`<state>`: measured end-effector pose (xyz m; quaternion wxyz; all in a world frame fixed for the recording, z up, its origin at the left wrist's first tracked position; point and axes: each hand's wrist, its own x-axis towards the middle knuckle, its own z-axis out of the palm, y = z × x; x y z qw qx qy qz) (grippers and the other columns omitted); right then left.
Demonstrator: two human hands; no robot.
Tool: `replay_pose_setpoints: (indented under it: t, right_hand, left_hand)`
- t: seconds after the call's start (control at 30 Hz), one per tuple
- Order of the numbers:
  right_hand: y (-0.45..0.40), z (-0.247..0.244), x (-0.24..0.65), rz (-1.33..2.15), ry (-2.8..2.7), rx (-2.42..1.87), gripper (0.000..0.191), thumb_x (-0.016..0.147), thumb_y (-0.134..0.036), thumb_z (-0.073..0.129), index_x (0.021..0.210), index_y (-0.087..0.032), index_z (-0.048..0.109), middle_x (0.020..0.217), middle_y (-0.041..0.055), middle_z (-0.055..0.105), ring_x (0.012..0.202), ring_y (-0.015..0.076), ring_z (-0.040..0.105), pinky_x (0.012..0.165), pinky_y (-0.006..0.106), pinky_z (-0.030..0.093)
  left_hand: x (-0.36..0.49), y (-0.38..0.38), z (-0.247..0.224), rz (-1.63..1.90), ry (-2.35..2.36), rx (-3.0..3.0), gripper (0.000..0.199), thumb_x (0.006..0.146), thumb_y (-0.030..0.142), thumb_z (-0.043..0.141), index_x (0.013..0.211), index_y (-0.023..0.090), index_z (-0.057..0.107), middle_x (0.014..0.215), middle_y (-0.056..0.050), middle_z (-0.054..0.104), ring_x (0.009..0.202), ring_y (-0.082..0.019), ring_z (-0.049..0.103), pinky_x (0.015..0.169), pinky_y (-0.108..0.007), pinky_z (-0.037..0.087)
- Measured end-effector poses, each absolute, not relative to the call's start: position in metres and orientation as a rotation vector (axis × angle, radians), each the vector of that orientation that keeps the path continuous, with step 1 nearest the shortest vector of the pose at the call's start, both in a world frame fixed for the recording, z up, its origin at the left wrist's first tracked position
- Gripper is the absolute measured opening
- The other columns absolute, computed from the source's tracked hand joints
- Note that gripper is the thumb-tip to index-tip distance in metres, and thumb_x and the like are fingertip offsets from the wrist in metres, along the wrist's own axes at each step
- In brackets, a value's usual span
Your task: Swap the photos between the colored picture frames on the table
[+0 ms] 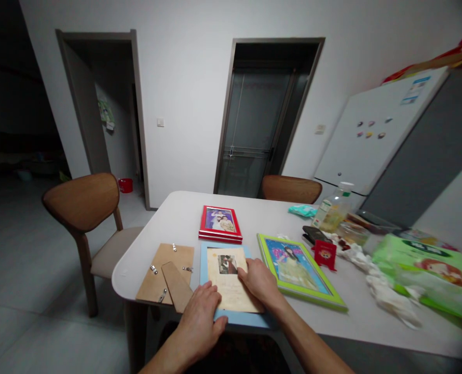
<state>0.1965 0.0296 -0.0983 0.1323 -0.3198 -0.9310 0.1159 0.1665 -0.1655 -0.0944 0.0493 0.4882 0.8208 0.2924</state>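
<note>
Two bare hands work at the near edge of a pale counter [168, 218], both at a cream sheet [228, 296] with a small picture printed on its far part. This sheet lies over a light blue frame [204, 265], whose border shows along the left, far and near sides. The left hand [202, 309] rests palm down at the sheet's near left side, its fingers side by side and its thumb held away from them. The right hand [259, 280] is at the sheet's right edge, fingers bent and thumb over the paper; whether it pinches the edge I cannot tell.

To the left of the blue frame lies a brown backing board [149, 283] with metal clips [153, 269] near its edges and a stand leg [176, 288] slanting toward the left hand. Just beyond the blue frame sit two stacked red frames [220, 224], the top one showing a picture. Right of the right hand, a green framed picture [299, 265] lies face up at a slant, with a small red box [325, 254] just beyond its right side. Farther right are a clear bottle [332, 210] holding yellowish liquid, crumpled tissues [394, 298] and a green package [429, 270]. One wooden chair [85, 202] stands at the left.
</note>
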Motion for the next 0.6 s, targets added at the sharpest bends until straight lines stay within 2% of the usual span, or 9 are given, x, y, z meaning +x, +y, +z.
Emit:
replay_pose_setpoints:
  t: [0.1,0.17,0.37,0.47,0.6]
  right_hand:
    - [0.026,-0.102,0.2,0.152,-2.724,-0.899,0.033,0.072,-0.039,0.045,0.087,-0.013,0.06,0.088,0.0117,0.055,0.077,0.0203,0.054,0.062,0.027,0.037]
    - [0.026,-0.103,0.202,0.136,-2.709,-0.882,0.033,0.072,-0.038,0.045,0.089,-0.014,0.059,0.088,0.0113,0.054,0.078,0.0204,0.053,0.062,0.028,0.037]
    - [0.0,-0.093,0.199,0.451,-2.658,-0.542,0.032,0.077,-0.032,0.042,0.101,-0.015,0.055,0.092,0.0103,0.054,0.085,0.0183,0.05,0.073,0.027,0.036]
    - [-0.039,-0.086,0.19,0.561,-2.706,-0.254,0.03,0.075,-0.03,0.044,0.098,-0.015,0.057,0.092,0.0099,0.056,0.089,0.0192,0.047,0.079,0.029,0.033]
    - [-0.093,-0.087,0.176,0.471,-2.824,-0.047,0.036,0.066,-0.045,0.053,0.091,-0.019,0.057,0.087,0.0088,0.056,0.086,0.0233,0.045,0.077,0.037,0.032]
  left_hand:
    - [0.168,-0.164,-0.092,0.895,2.491,1.506,0.028,0.069,0.022,0.053,0.096,0.013,0.055,0.116,-0.013,0.051,0.116,-0.026,0.036,0.099,-0.043,0.026]
    - [0.167,-0.168,-0.094,0.951,2.464,1.51,0.032,0.069,0.022,0.053,0.1,0.014,0.054,0.118,-0.013,0.05,0.116,-0.026,0.036,0.098,-0.044,0.026]
    - [0.137,-0.214,-0.105,1.058,2.537,1.473,0.056,0.062,0.019,0.058,0.116,0.021,0.044,0.131,-0.01,0.036,0.12,-0.024,0.03,0.099,-0.042,0.026]
    - [0.109,-0.243,-0.115,0.919,2.786,1.281,0.058,0.057,0.017,0.061,0.113,0.018,0.047,0.128,-0.012,0.039,0.12,-0.027,0.031,0.098,-0.043,0.027]
    - [0.082,-0.263,-0.129,0.869,2.96,1.166,0.048,0.058,0.014,0.057,0.106,0.017,0.051,0.122,-0.01,0.047,0.115,-0.026,0.039,0.096,-0.042,0.031]
